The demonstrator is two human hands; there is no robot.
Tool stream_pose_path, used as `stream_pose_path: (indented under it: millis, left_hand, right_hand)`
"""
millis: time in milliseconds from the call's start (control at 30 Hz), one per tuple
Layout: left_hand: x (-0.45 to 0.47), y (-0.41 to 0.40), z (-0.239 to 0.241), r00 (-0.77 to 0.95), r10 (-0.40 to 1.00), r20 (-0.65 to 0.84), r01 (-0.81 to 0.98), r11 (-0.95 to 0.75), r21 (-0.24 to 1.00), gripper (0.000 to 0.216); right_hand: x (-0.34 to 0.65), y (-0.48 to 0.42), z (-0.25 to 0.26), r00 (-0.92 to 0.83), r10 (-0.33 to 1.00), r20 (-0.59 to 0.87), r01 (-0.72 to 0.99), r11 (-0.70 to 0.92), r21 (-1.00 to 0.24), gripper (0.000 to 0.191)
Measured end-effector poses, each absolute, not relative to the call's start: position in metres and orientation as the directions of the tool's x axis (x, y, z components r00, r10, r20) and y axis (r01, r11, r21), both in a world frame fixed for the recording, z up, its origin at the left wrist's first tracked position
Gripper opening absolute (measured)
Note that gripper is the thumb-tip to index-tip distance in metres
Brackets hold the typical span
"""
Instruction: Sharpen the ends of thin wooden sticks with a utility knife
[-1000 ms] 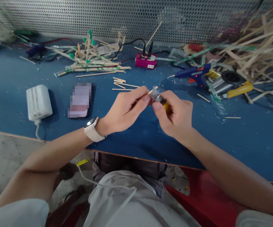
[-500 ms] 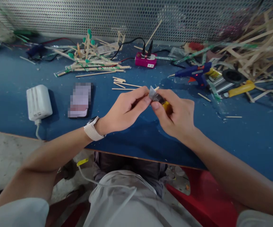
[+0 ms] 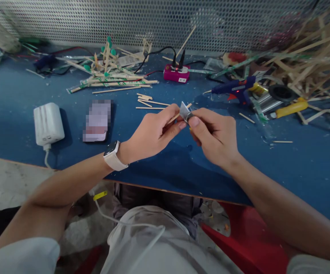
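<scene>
Pale wood, in the form of one thin stick [image 3: 174, 117], is held above the blue table [image 3: 159, 171], near its front edge. The left hand [image 3: 155, 129] pinches the stick between thumb and fingers, with its tip projecting past the blade toward the right hand [image 3: 216, 137]. The right hand is closed around a bladed tool [image 3: 185, 110], thumb near the base of its grey metal blade; most of its handle is hidden in the fist. The blade stands upright across the stick, close to the left fingertips. Whether the edge has entered the wood cannot be told at this size.

For good control, apply the following:
1. Pinch the stick firmly near the blade, but keep the left fingertips clear of the edge.
2. Apply light, even pressure; thin wood is likely to split or snap under a sudden push.
3. Brace both hands against each other to limit slipping.

Several loose sticks [image 3: 144, 97] lie just beyond the left hand. Keep the blade clear of the phone [image 3: 98, 121] to the left and the blue glue gun [image 3: 233, 88] to the right.
</scene>
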State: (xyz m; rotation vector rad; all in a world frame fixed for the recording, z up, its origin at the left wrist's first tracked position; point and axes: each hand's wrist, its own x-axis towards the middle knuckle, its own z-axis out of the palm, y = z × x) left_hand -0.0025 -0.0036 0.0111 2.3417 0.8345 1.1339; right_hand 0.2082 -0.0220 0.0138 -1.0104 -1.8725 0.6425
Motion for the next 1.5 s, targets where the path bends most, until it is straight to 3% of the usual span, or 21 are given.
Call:
stream_pose_path:
  millis: [133, 300, 567, 1500]
  left_hand:
    - [-0.007, -0.002, 0.014, 0.524, 0.614, 0.59, 0.368, -0.788, 0.493, 0.018]
    - [-0.011, 0.002, 0.014, 0.562, 0.586, 0.584, 0.335, -0.807, 0.487, 0.02]
    - [-0.006, 0.003, 0.007, 0.528, 0.65, 0.547, 0.36, -0.754, 0.549, 0.024]
    - [-0.002, 0.002, 0.003, 0.433, 0.676, 0.596, 0.391, -0.737, 0.552, 0.038]
  right_hand:
    - [0.206, -0.022, 0.014, -0.311, 0.864, 0.396, 0.236, 0.474, -0.848, 0.04]
    - [0.205, -0.021, 0.01, -0.337, 0.892, 0.302, 0.127, 0.361, -0.924, 0.041]
    - [0.202, -0.017, 0.007, -0.311, 0.89, 0.332, 0.15, 0.391, -0.908, 0.045]
    - [0.195, -0.022, 0.0, -0.198, 0.911, 0.362, 0.172, 0.396, -0.902, 0.039]
